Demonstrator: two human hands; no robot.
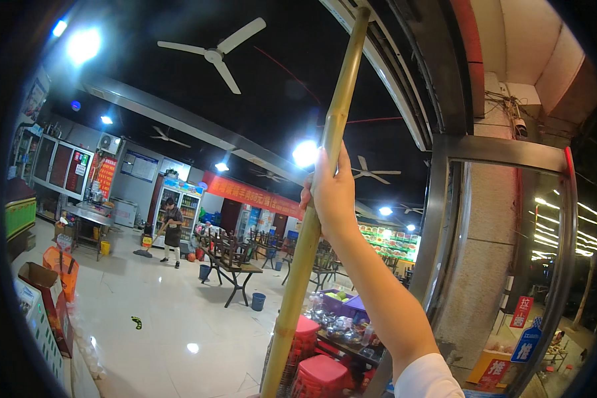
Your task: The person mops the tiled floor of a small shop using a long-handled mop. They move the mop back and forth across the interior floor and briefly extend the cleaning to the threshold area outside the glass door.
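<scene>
My right hand [332, 191] is raised and wrapped around a thick bamboo pole [298, 268]. The pole slants up from the bottom edge of the head view to the top. Its upper end meets or overlaps the metal track [378, 64] above the doorway; whether it touches cannot be told. My left hand is out of view. To the right of my forearm stands a metal-framed glass door [510, 154] with push and pull stickers.
Stacked red plastic stools [322, 373] stand near the pole's lower part, beside a table of metal teapots [346, 328]. A person with a mop [155, 239] is on the tiled floor [179, 318]. Chairs rest upturned on a table [248, 268]. Boxes [45, 293] line the left.
</scene>
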